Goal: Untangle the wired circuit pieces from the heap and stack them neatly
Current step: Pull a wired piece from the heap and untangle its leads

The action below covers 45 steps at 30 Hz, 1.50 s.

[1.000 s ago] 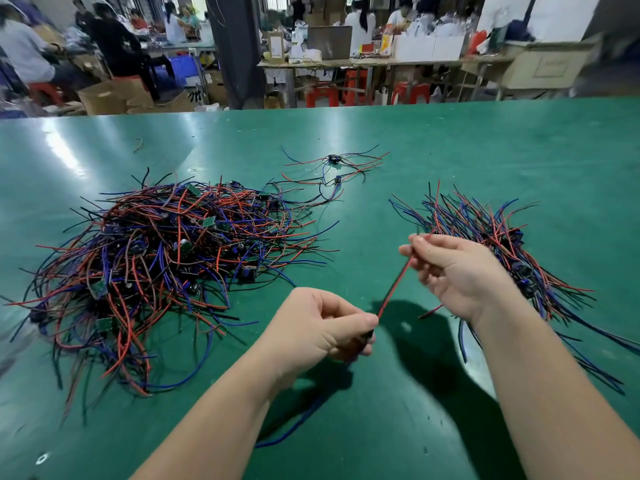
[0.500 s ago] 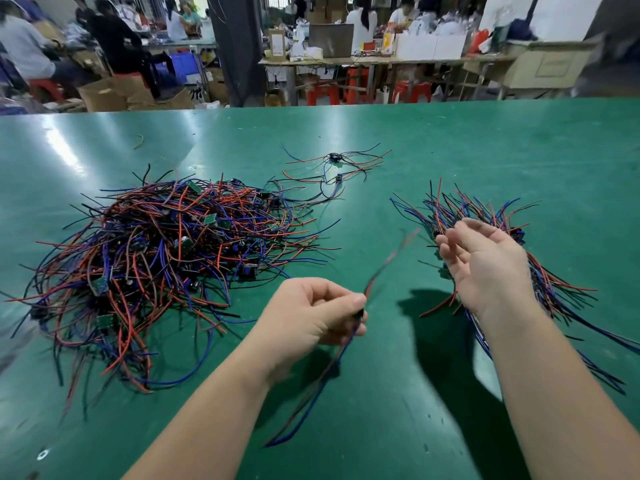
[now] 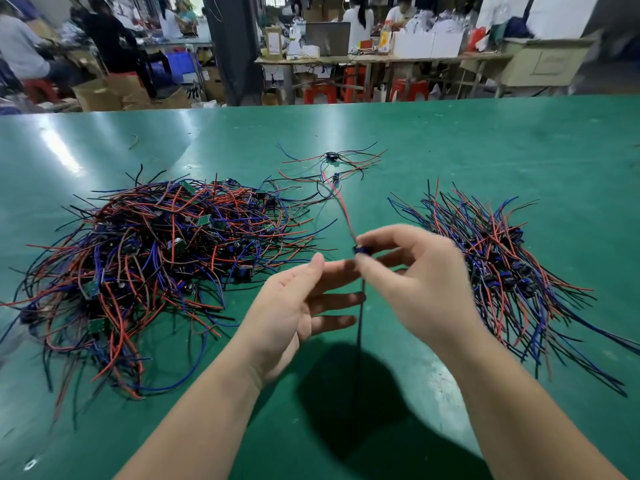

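A big tangled heap (image 3: 156, 258) of red, blue and black wires with small green circuit boards lies on the left of the green table (image 3: 485, 150). On the right lies a sorted bundle (image 3: 502, 268) of wired pieces. My right hand (image 3: 415, 282) pinches one wired circuit piece (image 3: 362, 250) by its small dark module above the table; its red and dark wires stick up and a dark wire hangs down. My left hand (image 3: 304, 306) is just left of it, fingers straight, holding nothing.
Two loose wired pieces (image 3: 332, 164) lie farther back in the middle. Beyond the table's far edge are people at work, tables with boxes (image 3: 429, 43), red stools (image 3: 318, 91) and cardboard cartons (image 3: 100, 91).
The piece has passed from my left hand to my right. My left hand opened and let it go. My right hand came left and took the module; the wires now stand upright.
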Motion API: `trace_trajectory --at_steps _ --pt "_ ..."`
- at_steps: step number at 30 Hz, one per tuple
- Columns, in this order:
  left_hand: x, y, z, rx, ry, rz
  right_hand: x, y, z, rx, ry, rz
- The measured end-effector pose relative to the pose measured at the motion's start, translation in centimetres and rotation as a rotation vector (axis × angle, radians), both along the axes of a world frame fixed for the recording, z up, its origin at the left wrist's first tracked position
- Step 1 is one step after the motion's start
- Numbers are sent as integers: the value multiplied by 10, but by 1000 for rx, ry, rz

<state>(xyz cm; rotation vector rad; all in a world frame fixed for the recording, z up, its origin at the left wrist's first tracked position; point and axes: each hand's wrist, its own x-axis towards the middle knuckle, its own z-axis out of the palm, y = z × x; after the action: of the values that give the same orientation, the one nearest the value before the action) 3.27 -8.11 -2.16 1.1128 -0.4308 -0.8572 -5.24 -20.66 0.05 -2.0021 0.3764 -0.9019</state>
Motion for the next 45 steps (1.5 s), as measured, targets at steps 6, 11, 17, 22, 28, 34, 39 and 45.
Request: trace_trajectory --at_steps 6,11,17,22,28,34,39,45 --pt "14 7 -3 359 -466 339 -25 -46 21 -118 -248 -301" --pt "41 22 -23 785 -1169 397 -45 -85 28 -63 -387 -488" --pt "45 19 -38 1115 -1138 313 -48 -97 23 -317 152 -473" --pt "42 18 -41 1190 -1121 357 -33 -97 0 -322 863 -355" --pt "45 20 -39 1284 -1116 409 -27 -96 -9 -391 770 -415" --pt "59 25 -34 1185 -1164 430 -9 -65 -12 -470 399 -358" --pt "57 22 -35 1040 -1101 432 -3 -51 -18 -460 351 -234" --pt "55 22 -33 1216 -1221 406 -1 -43 -18 -394 375 -163"
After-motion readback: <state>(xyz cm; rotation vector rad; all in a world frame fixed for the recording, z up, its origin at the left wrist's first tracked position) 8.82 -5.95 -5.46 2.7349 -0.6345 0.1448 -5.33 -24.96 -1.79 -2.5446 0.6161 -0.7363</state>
